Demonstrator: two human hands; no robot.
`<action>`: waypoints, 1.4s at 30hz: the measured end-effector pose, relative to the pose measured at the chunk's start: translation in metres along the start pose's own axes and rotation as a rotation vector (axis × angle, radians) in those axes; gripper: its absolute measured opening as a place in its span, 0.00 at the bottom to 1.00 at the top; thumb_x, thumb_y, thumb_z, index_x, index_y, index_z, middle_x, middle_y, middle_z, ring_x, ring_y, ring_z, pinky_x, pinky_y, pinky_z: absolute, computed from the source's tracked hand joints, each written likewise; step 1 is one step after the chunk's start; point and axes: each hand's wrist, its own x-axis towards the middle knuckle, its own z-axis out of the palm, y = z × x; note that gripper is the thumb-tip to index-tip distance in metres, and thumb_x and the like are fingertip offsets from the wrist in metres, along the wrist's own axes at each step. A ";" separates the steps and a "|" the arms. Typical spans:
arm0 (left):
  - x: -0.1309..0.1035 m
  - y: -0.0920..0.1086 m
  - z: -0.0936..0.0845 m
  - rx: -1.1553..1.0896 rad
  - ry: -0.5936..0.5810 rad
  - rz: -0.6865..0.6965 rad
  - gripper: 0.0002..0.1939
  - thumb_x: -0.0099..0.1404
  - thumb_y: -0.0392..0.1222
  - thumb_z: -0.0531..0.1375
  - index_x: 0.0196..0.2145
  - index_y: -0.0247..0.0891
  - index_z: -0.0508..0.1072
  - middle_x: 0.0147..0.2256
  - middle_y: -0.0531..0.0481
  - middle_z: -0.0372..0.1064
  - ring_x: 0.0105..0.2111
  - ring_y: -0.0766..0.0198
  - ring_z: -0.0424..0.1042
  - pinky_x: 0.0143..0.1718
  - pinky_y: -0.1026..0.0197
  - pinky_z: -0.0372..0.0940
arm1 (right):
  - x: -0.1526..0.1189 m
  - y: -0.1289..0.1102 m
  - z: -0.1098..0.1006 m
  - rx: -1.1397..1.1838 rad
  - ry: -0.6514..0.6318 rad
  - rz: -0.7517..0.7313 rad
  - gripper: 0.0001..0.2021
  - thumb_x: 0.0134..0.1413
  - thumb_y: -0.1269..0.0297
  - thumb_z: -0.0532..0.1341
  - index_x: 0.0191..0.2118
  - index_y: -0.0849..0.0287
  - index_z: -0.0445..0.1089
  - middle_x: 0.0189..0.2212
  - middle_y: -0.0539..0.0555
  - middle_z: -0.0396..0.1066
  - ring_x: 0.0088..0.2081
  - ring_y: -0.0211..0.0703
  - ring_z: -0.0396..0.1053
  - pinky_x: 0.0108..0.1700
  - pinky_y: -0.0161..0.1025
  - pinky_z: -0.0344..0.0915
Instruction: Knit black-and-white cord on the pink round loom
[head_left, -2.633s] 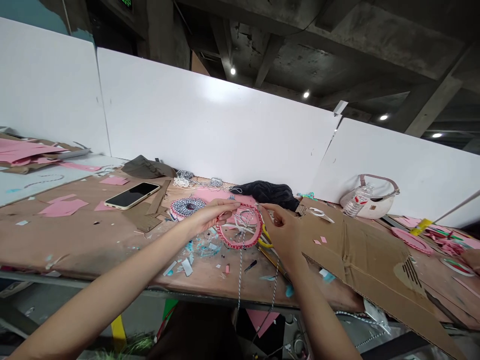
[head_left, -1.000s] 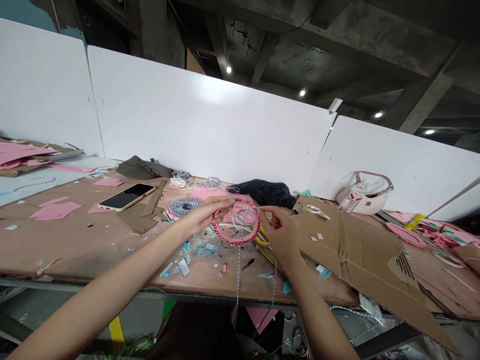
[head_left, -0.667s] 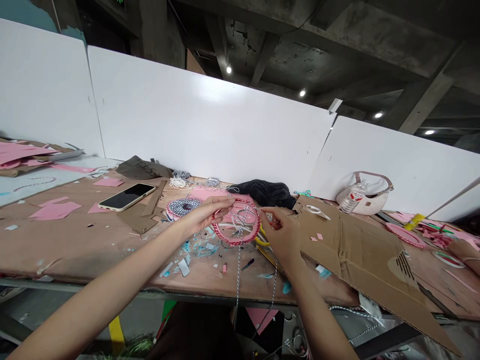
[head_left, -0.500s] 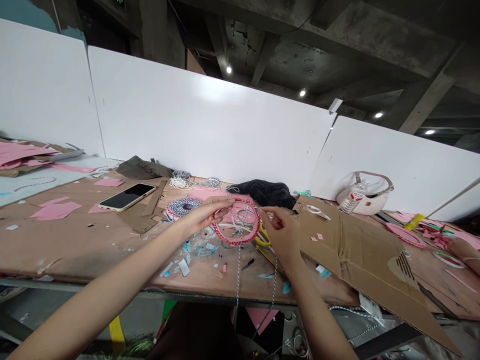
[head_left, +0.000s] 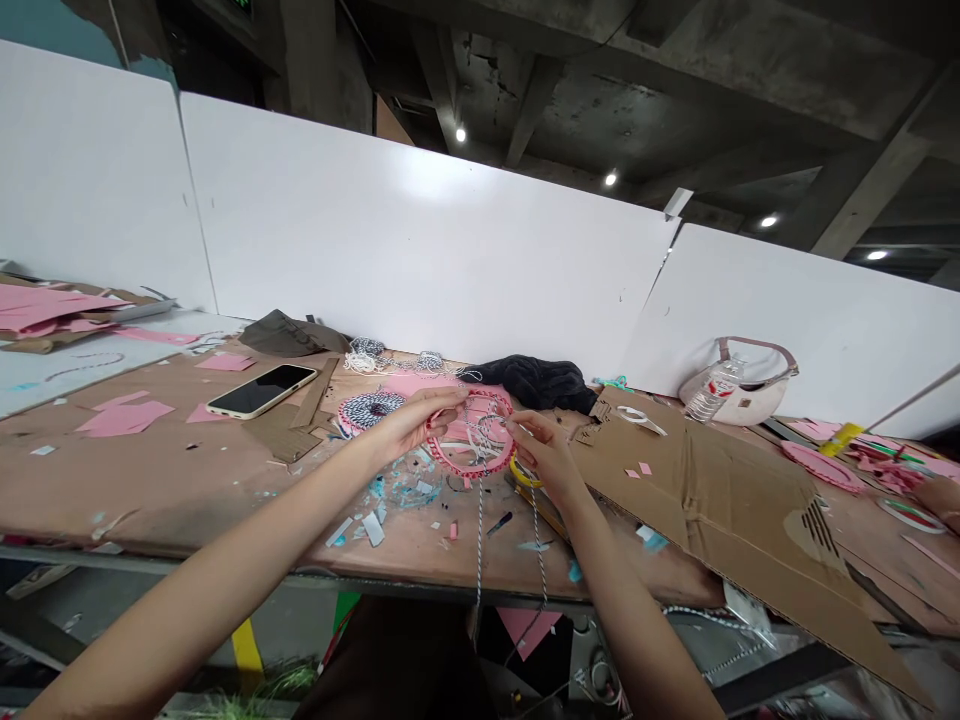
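My left hand (head_left: 426, 415) is closed on the upper left rim of a ring wrapped in red and pink cord (head_left: 463, 474), holding it tilted up above the table. A black-and-white cord (head_left: 480, 540) crosses the ring's opening in several strands, and two lengths of it hang down past the table edge. At the ring's right rim, my right hand (head_left: 546, 450) pinches part of that cord; the fingertips are small and partly hidden. Yellow-handled scissors (head_left: 525, 474) lie partly behind the right hand. Left of the ring lies a round coil of black-and-white cord (head_left: 369, 410).
A phone (head_left: 262, 390), pink paper pieces (head_left: 127, 418) and scraps lie on the left. Cardboard (head_left: 720, 500) covers much of the right, with a bottle (head_left: 714, 390) and a bag (head_left: 761, 400) behind. Another person's hand (head_left: 941, 497) is at the far right. White panels (head_left: 420, 230) stand behind.
My right hand has moved left and inward, closer to the ring's rim, and the cord hanging below it has shifted left. The left hand keeps its hold on the ring.
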 end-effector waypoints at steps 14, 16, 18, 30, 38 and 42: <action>0.005 -0.007 -0.005 -0.025 -0.007 -0.063 0.11 0.56 0.38 0.69 0.26 0.32 0.70 0.22 0.57 0.59 0.18 0.77 0.55 0.16 0.74 0.50 | -0.003 0.001 0.005 0.032 0.047 -0.009 0.18 0.46 0.48 0.70 0.34 0.58 0.71 0.17 0.42 0.53 0.17 0.29 0.43 0.20 0.33 0.42; 0.005 -0.007 -0.005 -0.024 -0.013 -0.068 0.11 0.56 0.39 0.69 0.26 0.32 0.70 0.22 0.57 0.59 0.18 0.77 0.54 0.15 0.73 0.50 | -0.003 0.002 0.005 0.037 0.049 -0.007 0.19 0.46 0.48 0.70 0.34 0.58 0.71 0.18 0.42 0.53 0.17 0.29 0.43 0.20 0.32 0.42; 0.005 -0.006 -0.004 -0.025 -0.018 -0.070 0.11 0.55 0.39 0.69 0.26 0.32 0.70 0.22 0.57 0.58 0.18 0.77 0.55 0.15 0.73 0.50 | -0.002 0.003 0.005 0.041 0.053 -0.006 0.18 0.46 0.48 0.70 0.34 0.58 0.71 0.18 0.42 0.53 0.17 0.29 0.43 0.20 0.32 0.42; 0.007 -0.009 -0.008 -0.019 -0.033 -0.064 0.12 0.56 0.39 0.68 0.24 0.33 0.69 0.21 0.57 0.57 0.18 0.77 0.54 0.15 0.73 0.49 | -0.002 0.008 0.003 0.082 0.039 -0.013 0.16 0.48 0.51 0.70 0.35 0.58 0.73 0.18 0.43 0.53 0.17 0.29 0.43 0.19 0.32 0.42; 0.007 -0.009 -0.009 -0.012 -0.033 -0.065 0.12 0.57 0.39 0.68 0.25 0.33 0.69 0.21 0.57 0.57 0.18 0.77 0.54 0.15 0.73 0.49 | 0.000 0.012 0.001 0.109 0.023 -0.026 0.13 0.50 0.53 0.70 0.35 0.57 0.74 0.18 0.44 0.54 0.17 0.28 0.44 0.19 0.31 0.42; 0.008 -0.009 -0.009 -0.016 -0.036 -0.068 0.12 0.56 0.39 0.68 0.24 0.33 0.69 0.20 0.57 0.56 0.18 0.77 0.53 0.15 0.73 0.49 | 0.000 0.014 0.000 0.115 0.020 -0.028 0.13 0.51 0.53 0.70 0.36 0.57 0.75 0.19 0.44 0.55 0.17 0.28 0.44 0.19 0.31 0.42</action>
